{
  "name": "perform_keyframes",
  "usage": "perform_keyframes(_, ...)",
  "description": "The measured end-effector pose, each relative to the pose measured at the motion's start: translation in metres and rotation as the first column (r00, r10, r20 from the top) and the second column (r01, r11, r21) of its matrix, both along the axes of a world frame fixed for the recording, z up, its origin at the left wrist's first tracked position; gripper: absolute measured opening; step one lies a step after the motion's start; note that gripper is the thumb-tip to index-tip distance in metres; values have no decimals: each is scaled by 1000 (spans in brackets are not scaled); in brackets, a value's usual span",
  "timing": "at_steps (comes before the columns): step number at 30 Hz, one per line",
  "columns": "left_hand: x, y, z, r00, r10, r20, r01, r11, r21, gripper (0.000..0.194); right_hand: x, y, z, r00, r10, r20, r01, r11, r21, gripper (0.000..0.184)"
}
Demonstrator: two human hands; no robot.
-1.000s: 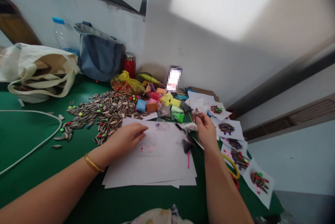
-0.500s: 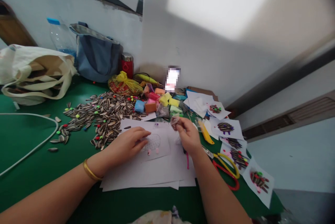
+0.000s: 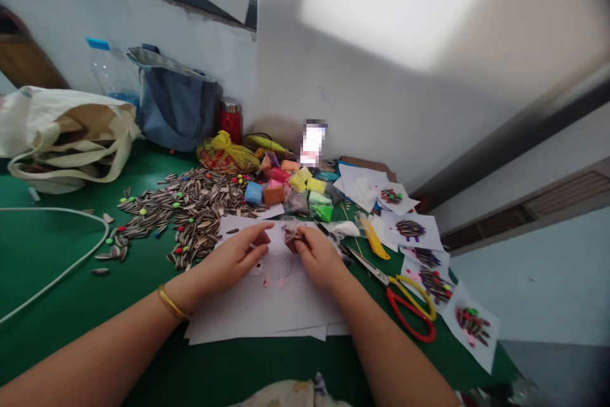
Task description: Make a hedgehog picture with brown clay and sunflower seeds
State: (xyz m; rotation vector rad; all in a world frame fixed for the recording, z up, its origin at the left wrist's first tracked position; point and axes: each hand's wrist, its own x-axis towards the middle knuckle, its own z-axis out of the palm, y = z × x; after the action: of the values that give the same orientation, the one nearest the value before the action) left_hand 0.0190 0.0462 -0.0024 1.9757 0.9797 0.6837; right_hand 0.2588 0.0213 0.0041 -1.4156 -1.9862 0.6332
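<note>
The green bench (image 3: 214,369) carries everything, with a cream bag (image 3: 42,115) lying open at its left end and a blue bag (image 3: 178,105) upright beside it. A wide heap of striped seeds (image 3: 204,197), dotted with green, red and blue bits, spreads in front of the blue bag. Just right of the heap lie white sheets (image 3: 267,318), under both hands. The left hand (image 3: 233,258) hovers at the left edge of the drawing, its fingers curved and thumb apart. The right hand (image 3: 317,258) pinches a small clear packet (image 3: 291,235) between thumb and fingers, above the drawing's upper edge; its contents look brown. Scissors (image 3: 381,277) with one yellow and one red handle lie open-ended toward the right forearm, near a row of seed-covered pictures (image 3: 412,229). A clear bottle (image 3: 112,73) with a blue cap stands behind the bags. The red flask (image 3: 231,121) bears a round outlined mark, and the phone (image 3: 312,143) has a blurred screen I cannot read. Coloured clay packs (image 3: 298,188) crowd below the phone; red print on the knotted yellow bag (image 3: 229,154) is illegible. A yellow cutter (image 3: 376,240) lies near the scissors. The drawing (image 3: 276,265) shows a dotted oval with pink feet.
</note>
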Motion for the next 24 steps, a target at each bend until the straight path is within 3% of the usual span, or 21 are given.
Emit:
perform_keyframes(6,2,4,5,947,225,228,-133,925,-357,58,-1,2,-1,999,-9,51,11,999,-36,15)
perform_keyframes(10,3,5,9,914,319,250,-194,886,-421,58,-1,0,0,1000,-4,26,5,1000,-16,14)
perform_keyframes(14,4,4,10,917,315,244,-186,881,-435,58,-3,-3,4,997,45,-58,-45,999,-10,14)
perform_keyframes(17,1,6,8,933,282,223,-197,920,-340,55,-5,-3,4,993,85,-87,-90,994,-55,14)
perform_keyframes(20,-4,10,6,968,243,68,-240,969,-53,42,-6,-1,2,992,87,-89,-92,994,-62,13)
perform_keyframes(22,-6,11,6,976,196,-98,-175,966,190,30,-5,0,-1,991,87,-103,-93,994,-53,14)
perform_keyframes(24,-6,10,7,961,129,-244,-42,942,334,28,-5,1,-3,990,90,-111,-95,994,-47,14)
